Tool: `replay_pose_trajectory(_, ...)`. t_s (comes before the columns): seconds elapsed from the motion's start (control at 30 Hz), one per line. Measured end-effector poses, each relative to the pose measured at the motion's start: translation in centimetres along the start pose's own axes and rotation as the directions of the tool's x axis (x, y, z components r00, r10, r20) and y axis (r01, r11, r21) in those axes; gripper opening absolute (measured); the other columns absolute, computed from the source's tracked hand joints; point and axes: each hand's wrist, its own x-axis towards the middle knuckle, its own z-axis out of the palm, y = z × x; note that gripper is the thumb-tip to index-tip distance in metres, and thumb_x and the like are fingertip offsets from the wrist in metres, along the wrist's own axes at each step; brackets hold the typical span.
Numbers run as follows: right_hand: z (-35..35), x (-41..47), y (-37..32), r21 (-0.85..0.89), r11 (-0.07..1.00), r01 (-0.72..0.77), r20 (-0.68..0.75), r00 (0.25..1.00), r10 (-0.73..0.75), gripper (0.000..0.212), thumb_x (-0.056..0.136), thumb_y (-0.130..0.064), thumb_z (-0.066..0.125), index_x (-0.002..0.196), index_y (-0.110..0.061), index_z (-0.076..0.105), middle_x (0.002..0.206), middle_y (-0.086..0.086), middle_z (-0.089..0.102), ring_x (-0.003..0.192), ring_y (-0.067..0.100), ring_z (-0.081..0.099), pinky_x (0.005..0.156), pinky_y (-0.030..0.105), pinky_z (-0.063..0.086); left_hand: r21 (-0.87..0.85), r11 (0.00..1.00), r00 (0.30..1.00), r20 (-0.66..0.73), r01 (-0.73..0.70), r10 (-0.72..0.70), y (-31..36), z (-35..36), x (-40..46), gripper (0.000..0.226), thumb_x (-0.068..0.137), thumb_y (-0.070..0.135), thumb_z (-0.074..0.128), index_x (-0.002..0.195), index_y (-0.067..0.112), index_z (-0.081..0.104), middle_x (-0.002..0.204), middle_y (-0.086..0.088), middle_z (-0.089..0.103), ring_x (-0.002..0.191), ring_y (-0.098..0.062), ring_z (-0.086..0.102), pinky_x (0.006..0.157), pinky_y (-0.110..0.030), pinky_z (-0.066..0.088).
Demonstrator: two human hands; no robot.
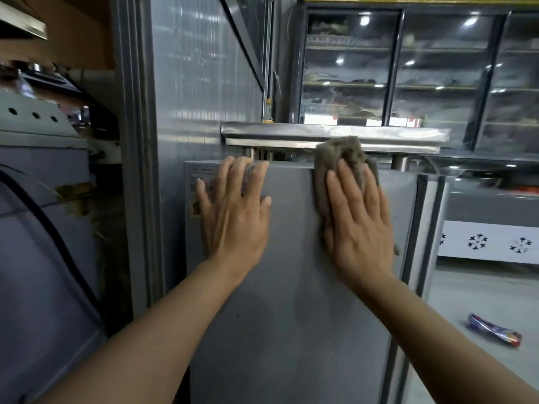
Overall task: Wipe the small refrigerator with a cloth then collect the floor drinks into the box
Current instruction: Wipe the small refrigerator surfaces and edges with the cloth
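Observation:
The small grey refrigerator fills the middle of the head view, its flat side facing me. My right hand presses a crumpled grey-brown cloth flat against the upper right of that side, fingers straight. My left hand lies flat on the upper left, over a label, fingers spread. One drink can with a blue and red print lies on its side on the floor at the lower right. No box is in view.
A stainless steel shelf juts out just above the refrigerator's top edge. A tall grey cabinet stands behind on the left. Glass-door display coolers line the back right. A grey rounded appliance is close on the left.

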Motion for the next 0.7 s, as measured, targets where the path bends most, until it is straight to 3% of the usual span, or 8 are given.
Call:
replay_pose_trajectory(0.13, 0.8, -4.5, -0.4, 0.003, 0.989, -0.149, -0.057, 0.987, 0.149, 0.057, 0.091, -0.019, 0.042, 0.144, -0.001, 0.032, 0.154, 0.016, 0.019, 0.143, 0.038, 0.013, 0.115, 0.051, 0.02, 0.011, 1.0, 1.0, 0.004, -0.003, 0.003, 0.1, -0.2, 0.1, 0.051, 0.082, 0.027, 0.052, 0.132, 0.021, 0.042, 0.138, -0.005, 0.043, 0.136, -0.027, 0.032, 0.104, -0.063, 0.021)
replay_pose_trajectory(0.23, 0.7, -10.7, -0.8, -0.032, 0.993, -0.117, 0.036, 0.992, 0.118, 0.061, 0.086, -0.019, 0.047, 0.142, -0.005, 0.029, 0.155, 0.007, 0.013, 0.144, 0.037, 0.011, 0.115, 0.048, 0.018, 0.026, 0.999, 1.0, 0.012, -0.019, 0.019, -0.2, -0.3, 0.0, 0.053, 0.083, 0.026, 0.056, 0.134, 0.021, 0.041, 0.139, -0.007, 0.042, 0.136, -0.028, 0.031, 0.105, -0.062, 0.02)
replay_pose_trajectory(0.33, -0.1, -8.2, 0.5, -0.058, 0.992, -0.112, 0.036, 0.993, 0.114, 0.061, 0.085, -0.019, 0.047, 0.143, -0.007, 0.031, 0.154, 0.01, 0.02, 0.143, 0.034, 0.014, 0.116, 0.044, 0.014, 0.019, 1.0, 1.0, 0.024, 0.0, -0.001, 0.1, -0.2, 0.1, 0.053, 0.082, 0.026, 0.057, 0.133, 0.019, 0.041, 0.139, -0.008, 0.041, 0.137, -0.03, 0.029, 0.106, -0.062, 0.017)
replay_pose_trajectory(0.47, -1.1, -0.8, 2.3, -0.033, 0.945, -0.326, -0.083, 0.943, 0.323, 0.06, 0.092, -0.018, 0.049, 0.147, -0.006, 0.028, 0.155, 0.015, 0.019, 0.144, 0.034, 0.012, 0.118, 0.045, 0.009, 0.027, 0.996, 0.996, 0.012, 0.085, -0.086, 2.1, 0.0, 0.5, 0.051, 0.082, 0.033, 0.056, 0.128, 0.015, 0.043, 0.14, -0.013, 0.04, 0.136, -0.033, 0.027, 0.107, -0.062, 0.016)
replay_pose_trajectory(0.57, -0.6, -3.3, 2.5, -0.043, 0.958, -0.284, -0.074, 0.957, 0.281, 0.062, 0.092, -0.017, 0.049, 0.148, -0.005, 0.025, 0.156, 0.015, 0.014, 0.145, 0.035, 0.01, 0.118, 0.046, 0.01, -0.017, 0.998, 0.997, 0.053, -0.061, 0.062, 5.0, 0.6, 0.0, 0.055, 0.082, 0.032, 0.058, 0.134, 0.02, 0.042, 0.146, -0.01, 0.038, 0.138, -0.031, 0.028, 0.108, -0.063, 0.012)
replay_pose_trajectory(0.63, 0.0, -8.0, 2.3, -0.087, 0.973, -0.214, -0.009, 0.977, 0.214, 0.065, 0.089, -0.015, 0.048, 0.147, -0.004, 0.021, 0.157, 0.016, 0.01, 0.144, 0.037, 0.009, 0.117, 0.047, 0.012, -0.007, 0.983, 0.976, 0.111, -0.186, 0.185, 7.0, 1.3, -0.8, 0.066, 0.082, 0.038, 0.059, 0.142, 0.028, 0.034, 0.154, -0.007, 0.025, 0.143, -0.031, 0.019, 0.108, -0.064, 0.01)
replay_pose_trajectory(0.7, 0.0, -11.6, 2.9, -0.123, 0.983, -0.138, 0.065, 0.987, 0.146, 0.067, 0.084, -0.013, 0.043, 0.147, -0.006, 0.018, 0.159, 0.011, 0.005, 0.145, 0.035, 0.007, 0.118, 0.046, 0.009, 0.016, 0.979, 0.963, 0.182, -0.205, 0.198, 7.7, 2.0, -1.4, 0.081, 0.082, 0.049, 0.055, 0.147, 0.038, 0.008, 0.159, 0.0, -0.004, 0.145, -0.028, -0.007, 0.108, -0.062, 0.0)
